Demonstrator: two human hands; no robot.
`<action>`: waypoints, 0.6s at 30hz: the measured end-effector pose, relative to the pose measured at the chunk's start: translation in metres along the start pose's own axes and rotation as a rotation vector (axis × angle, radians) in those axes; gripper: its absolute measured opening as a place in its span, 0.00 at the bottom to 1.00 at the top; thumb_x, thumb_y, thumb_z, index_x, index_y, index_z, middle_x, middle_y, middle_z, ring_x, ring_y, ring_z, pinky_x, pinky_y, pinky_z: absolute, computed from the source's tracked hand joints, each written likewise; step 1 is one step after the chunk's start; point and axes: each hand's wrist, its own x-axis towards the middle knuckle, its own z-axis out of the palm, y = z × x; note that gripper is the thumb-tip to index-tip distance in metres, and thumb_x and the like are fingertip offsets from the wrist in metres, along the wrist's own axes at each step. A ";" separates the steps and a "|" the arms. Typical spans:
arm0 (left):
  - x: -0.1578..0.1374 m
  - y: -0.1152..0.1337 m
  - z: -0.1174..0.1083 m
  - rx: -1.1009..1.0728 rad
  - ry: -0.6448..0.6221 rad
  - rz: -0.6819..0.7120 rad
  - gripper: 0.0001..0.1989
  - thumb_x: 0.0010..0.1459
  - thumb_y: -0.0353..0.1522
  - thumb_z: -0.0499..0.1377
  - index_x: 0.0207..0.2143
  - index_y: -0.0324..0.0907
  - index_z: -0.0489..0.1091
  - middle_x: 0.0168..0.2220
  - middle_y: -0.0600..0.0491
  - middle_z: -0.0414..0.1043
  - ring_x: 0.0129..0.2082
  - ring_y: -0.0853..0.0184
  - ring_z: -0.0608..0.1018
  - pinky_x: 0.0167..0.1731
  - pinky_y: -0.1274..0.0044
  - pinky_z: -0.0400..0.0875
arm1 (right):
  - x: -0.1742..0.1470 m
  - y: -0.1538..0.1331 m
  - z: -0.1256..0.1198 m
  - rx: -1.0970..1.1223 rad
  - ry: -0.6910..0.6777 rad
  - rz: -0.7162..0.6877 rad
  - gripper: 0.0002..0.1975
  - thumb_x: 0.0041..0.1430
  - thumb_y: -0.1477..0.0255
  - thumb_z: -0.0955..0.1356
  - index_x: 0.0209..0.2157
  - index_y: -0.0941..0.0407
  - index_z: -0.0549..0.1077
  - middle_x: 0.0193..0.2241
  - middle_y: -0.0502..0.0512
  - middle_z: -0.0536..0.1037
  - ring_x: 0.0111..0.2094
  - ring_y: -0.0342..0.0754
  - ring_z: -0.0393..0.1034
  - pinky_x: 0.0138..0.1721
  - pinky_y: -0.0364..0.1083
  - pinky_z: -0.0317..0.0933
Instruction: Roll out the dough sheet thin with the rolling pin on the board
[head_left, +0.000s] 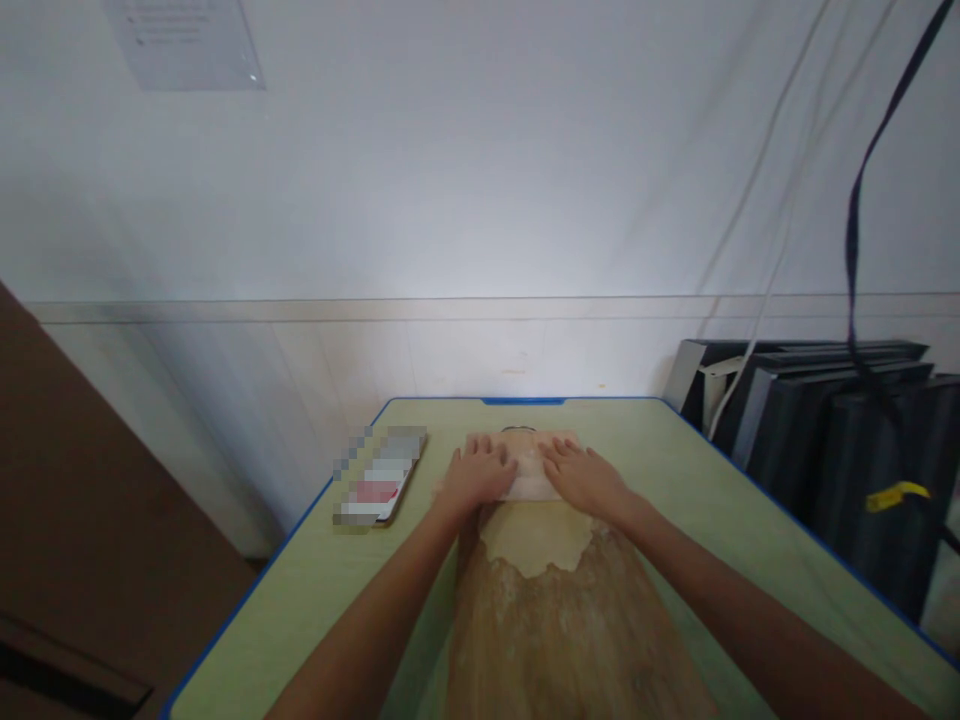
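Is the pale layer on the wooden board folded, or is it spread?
Spread, where it shows: the pale layer lies flat on the wooden board, near edge ragged. Beneath the left hand and right hand, cannot tell.

Can see a printed sheet (191, 45) on the white wall (487, 200) at upper left, a brown surface (90, 480) at lower left, a phone (384, 478) left of centre on the blue-edged green table (675, 460), and at right dark panels (802, 450) behind a hanging black strap (853, 230)
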 end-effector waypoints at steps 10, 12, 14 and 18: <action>-0.026 0.006 0.002 -0.004 0.026 0.032 0.23 0.63 0.38 0.39 0.57 0.42 0.58 0.60 0.42 0.58 0.61 0.54 0.59 0.54 0.56 0.55 | -0.022 -0.007 0.007 -0.028 0.074 0.014 0.26 0.65 0.67 0.50 0.62 0.56 0.55 0.61 0.62 0.57 0.61 0.57 0.49 0.57 0.58 0.47; -0.012 0.004 0.003 -0.035 0.024 -0.037 0.22 0.62 0.39 0.40 0.55 0.42 0.60 0.60 0.42 0.57 0.61 0.55 0.58 0.53 0.59 0.57 | -0.009 -0.003 0.005 -0.023 0.052 0.037 0.26 0.65 0.66 0.50 0.62 0.56 0.55 0.62 0.62 0.56 0.62 0.59 0.48 0.56 0.60 0.47; 0.004 0.000 0.004 -0.061 0.017 -0.090 0.22 0.61 0.40 0.42 0.53 0.42 0.62 0.59 0.43 0.59 0.59 0.56 0.61 0.52 0.62 0.60 | 0.007 0.002 0.004 -0.005 0.015 0.050 0.26 0.64 0.65 0.51 0.62 0.56 0.54 0.62 0.63 0.55 0.62 0.59 0.46 0.56 0.62 0.46; 0.027 -0.008 0.006 -0.065 0.023 -0.156 0.24 0.61 0.39 0.39 0.51 0.35 0.62 0.54 0.37 0.63 0.55 0.53 0.66 0.48 0.64 0.64 | 0.033 0.010 0.004 0.077 -0.073 0.104 0.29 0.64 0.60 0.52 0.63 0.56 0.50 0.63 0.64 0.52 0.62 0.60 0.47 0.55 0.63 0.46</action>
